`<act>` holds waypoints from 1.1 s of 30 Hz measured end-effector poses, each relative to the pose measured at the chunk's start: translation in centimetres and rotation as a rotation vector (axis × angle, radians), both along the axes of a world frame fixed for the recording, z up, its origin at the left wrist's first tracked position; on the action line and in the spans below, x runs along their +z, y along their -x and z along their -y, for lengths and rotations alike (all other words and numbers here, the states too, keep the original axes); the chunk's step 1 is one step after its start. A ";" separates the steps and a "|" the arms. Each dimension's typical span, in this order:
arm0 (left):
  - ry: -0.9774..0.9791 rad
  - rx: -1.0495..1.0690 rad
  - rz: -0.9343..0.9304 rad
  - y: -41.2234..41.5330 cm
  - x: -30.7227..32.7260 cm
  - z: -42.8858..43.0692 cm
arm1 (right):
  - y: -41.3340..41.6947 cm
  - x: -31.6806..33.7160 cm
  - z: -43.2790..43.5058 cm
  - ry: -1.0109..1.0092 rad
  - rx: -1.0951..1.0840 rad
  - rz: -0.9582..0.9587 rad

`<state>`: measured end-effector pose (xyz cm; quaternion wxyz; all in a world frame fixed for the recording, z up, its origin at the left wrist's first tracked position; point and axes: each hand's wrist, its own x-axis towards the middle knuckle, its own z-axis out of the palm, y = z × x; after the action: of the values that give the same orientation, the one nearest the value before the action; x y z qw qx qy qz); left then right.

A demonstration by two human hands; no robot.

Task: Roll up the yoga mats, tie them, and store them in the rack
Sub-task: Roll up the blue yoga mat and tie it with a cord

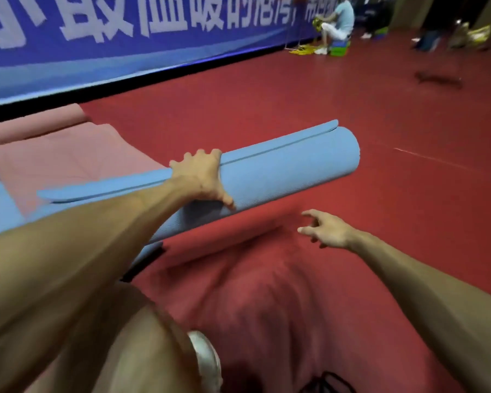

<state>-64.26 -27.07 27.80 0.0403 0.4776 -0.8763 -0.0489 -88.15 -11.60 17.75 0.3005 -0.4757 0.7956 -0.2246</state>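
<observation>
One rolled mat (281, 171); red floor (352, 114), possibly vinyl; banner (153, 49).

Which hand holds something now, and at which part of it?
The left hand grips the rolled blue mat near the middle of the roll, fingers curled over its top. The right hand is open and holds nothing.

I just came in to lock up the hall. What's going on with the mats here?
A person is packing up yoga mats. Their left hand grips a rolled blue yoga mat near its middle, and no tie shows on the visible part. The right hand is open, holding nothing, over the red floor. A pink mat lies flat behind the roll. No rack is in view.
</observation>
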 end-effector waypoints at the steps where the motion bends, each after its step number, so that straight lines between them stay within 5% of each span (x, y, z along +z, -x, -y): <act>1: 0.006 -0.026 0.016 1.4 -0.6 -0.7 | 0.8 -1.6 -1.1 -0.033 -0.024 0.010; 12: -0.110 -0.224 0.103 9.0 -18.6 -8.9 | 3.3 -21.0 -15.8 -0.535 -0.026 0.103; 18: -0.225 -0.241 0.157 9.6 -23.8 -12.2 | 0.2 -25.5 -19.6 -0.534 -0.151 0.146; 26: -0.265 -0.248 0.143 8.9 -25.9 -13.8 | -2.4 -28.6 -21.1 -0.589 -0.047 0.082; 33: -0.318 -0.218 0.028 8.4 -21.6 -12.2 | -0.4 -20.7 -19.5 -0.372 -0.467 0.627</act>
<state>-72.62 -14.92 6.25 -0.0534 0.3808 -0.9046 -0.1842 -87.71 7.89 -2.90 0.5495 -0.1296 0.7789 -0.2731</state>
